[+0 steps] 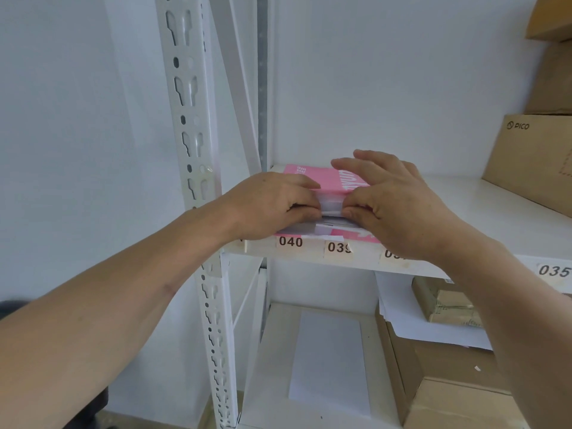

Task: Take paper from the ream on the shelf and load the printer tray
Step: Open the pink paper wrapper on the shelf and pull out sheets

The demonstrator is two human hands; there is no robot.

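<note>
A pink-wrapped ream of paper (312,178) lies at the left end of a white shelf (483,205), above the labels 040 and 039. Its near end is torn open and white sheets (331,202) show there. My left hand (272,205) grips the left side of that open end, thumb and fingers pinched on the stack. My right hand (390,196) grips the right side, with fingers spread over the pink wrapper and the thumb under the sheets. No printer or tray is in view.
A white slotted shelf post (198,168) stands just left of the ream. Cardboard boxes (532,156) fill the shelf's right end. On the lower shelf lie a loose white sheet (331,360), more paper (411,317) and brown boxes (448,394).
</note>
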